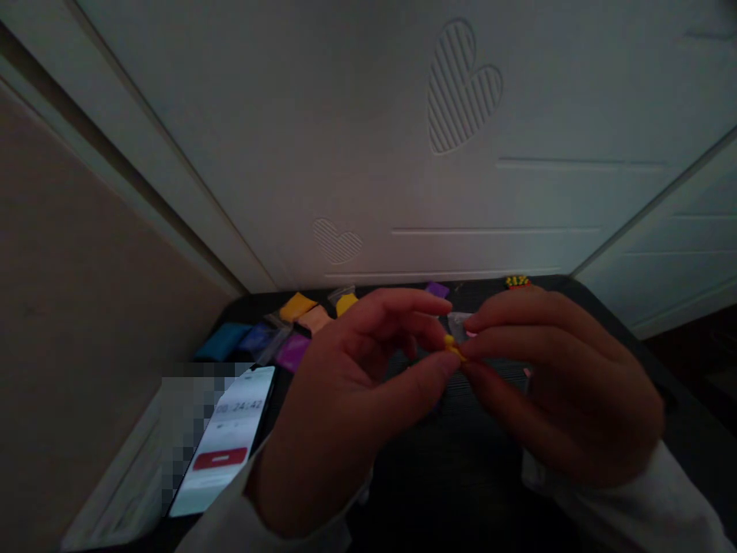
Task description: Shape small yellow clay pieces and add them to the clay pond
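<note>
A small yellow piece of modelling clay is pinched between the fingertips of both hands, above the dark table. My left hand has its thumb and a fingertip on the left side of the piece, with the index finger raised over it. My right hand meets it from the right, thumb and fingers closed on that end. Fingertips hide much of the piece, so its exact shape does not show. Just behind the hands lies a clear plastic bag, partly covered by the right fingers.
Packets in blue, purple, orange, peach and yellow lie at the back left. A lit phone showing a timer lies left. A small multicoloured piece sits at the back edge, by the white panel.
</note>
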`<state>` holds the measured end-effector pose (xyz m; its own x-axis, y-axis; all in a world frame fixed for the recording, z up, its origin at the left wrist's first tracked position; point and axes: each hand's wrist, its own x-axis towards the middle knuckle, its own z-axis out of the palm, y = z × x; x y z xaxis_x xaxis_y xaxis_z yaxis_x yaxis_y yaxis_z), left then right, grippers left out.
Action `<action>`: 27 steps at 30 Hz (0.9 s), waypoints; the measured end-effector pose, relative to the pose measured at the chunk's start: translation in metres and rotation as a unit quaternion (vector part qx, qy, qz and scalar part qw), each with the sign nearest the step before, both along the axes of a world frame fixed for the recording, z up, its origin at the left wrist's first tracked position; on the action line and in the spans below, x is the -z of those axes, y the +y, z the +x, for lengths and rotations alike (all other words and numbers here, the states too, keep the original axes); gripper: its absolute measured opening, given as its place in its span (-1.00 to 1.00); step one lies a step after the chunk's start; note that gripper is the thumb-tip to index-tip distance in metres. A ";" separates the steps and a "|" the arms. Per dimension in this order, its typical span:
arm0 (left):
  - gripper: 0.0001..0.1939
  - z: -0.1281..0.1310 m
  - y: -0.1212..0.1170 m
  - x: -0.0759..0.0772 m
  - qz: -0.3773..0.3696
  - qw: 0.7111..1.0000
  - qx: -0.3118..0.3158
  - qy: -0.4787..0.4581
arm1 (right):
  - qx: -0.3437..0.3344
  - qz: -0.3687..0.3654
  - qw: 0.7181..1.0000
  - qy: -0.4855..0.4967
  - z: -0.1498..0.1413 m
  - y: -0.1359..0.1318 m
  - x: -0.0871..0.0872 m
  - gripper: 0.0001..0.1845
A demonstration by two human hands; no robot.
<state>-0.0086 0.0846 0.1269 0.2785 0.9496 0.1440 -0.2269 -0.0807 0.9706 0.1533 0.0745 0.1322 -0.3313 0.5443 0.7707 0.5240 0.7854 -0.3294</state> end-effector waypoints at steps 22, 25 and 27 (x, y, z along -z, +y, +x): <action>-0.77 0.006 -0.002 -0.004 -0.040 0.997 -0.033 -0.051 | -0.009 -0.019 1.000 0.022 -0.001 -0.001 0.002 -0.79; -0.78 0.005 -0.002 -0.005 -0.040 0.998 -0.034 -0.047 | -0.010 -0.017 0.999 0.028 -0.002 0.000 0.002 -0.77; -0.78 0.005 -0.001 -0.005 -0.045 0.998 -0.022 -0.037 | -0.012 -0.017 0.999 0.031 -0.002 0.000 0.003 -0.77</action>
<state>-0.0041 0.0837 0.1317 0.2272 0.9708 0.0767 -0.2970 -0.0059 0.9549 0.1517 0.0746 0.1290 -0.2966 0.5634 0.7711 0.4836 0.7849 -0.3874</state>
